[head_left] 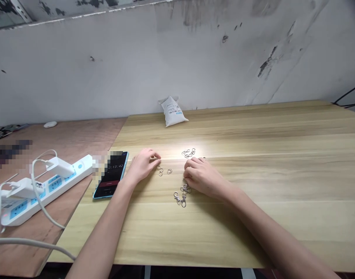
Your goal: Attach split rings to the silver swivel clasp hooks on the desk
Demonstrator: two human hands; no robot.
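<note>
My left hand (144,163) rests on the wooden table with thumb and fingertips brought together; whatever lies in the pinch is too small to make out. Just below those fingertips are small metal rings (160,171), and another ring or two (169,171) lie a little to the right. My right hand (203,176) is curled palm down, its fingertips closed at the upper end of a small group of silver swivel clasps (185,188). One clasp is partly hidden under the fingers. Nearer to me lie more swivel clasps (180,199). Beyond the right hand is a cluster of metal rings (188,153).
A phone (112,176) showing a timer lies left of my left hand. Farther left, a white power strip (49,190) holds plugged-in chargers and cables on a brown board. A white labelled packet (173,111) stands near the wall. A small ring-like piece (204,158) shows behind my right hand.
</note>
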